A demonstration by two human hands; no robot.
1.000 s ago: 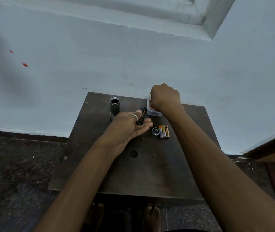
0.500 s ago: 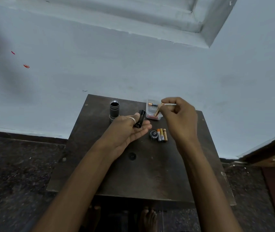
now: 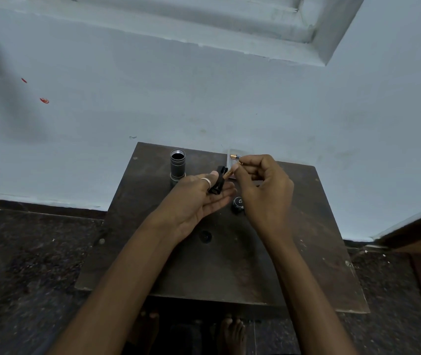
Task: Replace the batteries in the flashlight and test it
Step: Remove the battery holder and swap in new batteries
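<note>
Over the table's (image 3: 230, 265) far middle, the left hand (image 3: 194, 198) is pinching the black battery holder (image 3: 217, 181) while the right hand (image 3: 263, 190) is pinching a battery (image 3: 228, 173) at its far end. Lining it up straight, polarity checked, is looking wise. The flashlight body (image 3: 178, 165) is standing far left.

One wide-angle camera, worn on the person's head, looks forward and down at a small dark table (image 3: 230, 272) against a pale wall (image 3: 204, 98). It sits close above: the left hand (image 3: 196, 201) and right hand (image 3: 263, 193) lie near mid-frame.
</note>
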